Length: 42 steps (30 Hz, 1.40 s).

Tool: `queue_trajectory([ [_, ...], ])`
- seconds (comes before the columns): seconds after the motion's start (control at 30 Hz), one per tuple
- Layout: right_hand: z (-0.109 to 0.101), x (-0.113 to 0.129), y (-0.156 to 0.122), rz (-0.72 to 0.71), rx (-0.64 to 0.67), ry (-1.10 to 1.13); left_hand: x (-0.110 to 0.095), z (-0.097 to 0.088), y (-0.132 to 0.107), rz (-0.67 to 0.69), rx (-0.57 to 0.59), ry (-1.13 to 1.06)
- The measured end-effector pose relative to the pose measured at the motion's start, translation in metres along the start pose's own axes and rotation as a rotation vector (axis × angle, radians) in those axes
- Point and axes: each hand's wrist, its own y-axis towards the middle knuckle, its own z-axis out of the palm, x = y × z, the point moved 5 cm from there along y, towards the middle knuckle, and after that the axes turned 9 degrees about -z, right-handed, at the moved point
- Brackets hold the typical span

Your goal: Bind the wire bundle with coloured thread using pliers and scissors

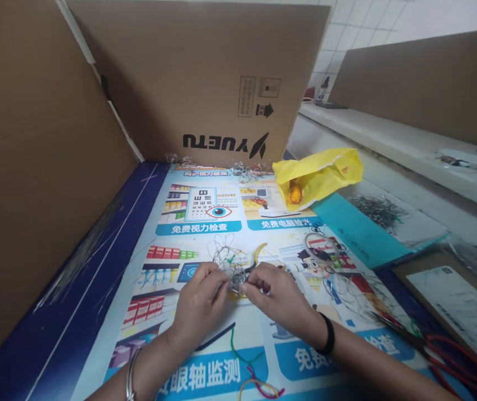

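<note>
My left hand (200, 303) and my right hand (272, 295) meet over a printed poster (205, 223) on the table. Both pinch a small tangled silver wire piece (230, 266) between their fingertips. The wire loops stand up a little above the fingers. A pair of yellow-handled pliers (259, 253) lies just behind my right hand, touching the wire piece or close to it. My left wrist wears a metal bangle, my right wrist a black band.
Cardboard walls stand at the left and back (205, 83). A yellow plastic bag (317, 175) lies back right, a heap of wire bits (378, 209) beyond it. Red-handled pliers (442, 351) and coloured wires (255, 379) lie near the front. Wire rings (320, 245) rest on the poster.
</note>
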Motion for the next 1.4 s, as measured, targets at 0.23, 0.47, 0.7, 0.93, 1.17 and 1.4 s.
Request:
queue_trajectory([
  [0.23,0.009,-0.007,-0.001,0.092,-0.007,0.151,-0.004,0.000,-0.003,0.037,0.033,-0.006],
  [0.47,0.004,-0.011,-0.005,0.147,0.016,0.318,-0.004,-0.004,-0.003,0.041,0.006,-0.014],
  [0.7,0.001,-0.003,-0.006,0.124,-0.018,0.254,-0.003,-0.001,-0.002,0.029,0.000,-0.042],
  [0.93,0.015,-0.004,-0.003,0.157,-0.048,0.109,-0.009,0.002,-0.006,0.076,0.029,-0.076],
  [1.17,0.013,-0.014,-0.001,0.213,-0.070,0.231,-0.007,-0.005,-0.006,0.128,-0.041,-0.040],
  [1.4,0.007,-0.013,0.000,0.230,-0.059,0.339,0.004,-0.005,-0.005,0.150,-0.035,0.054],
])
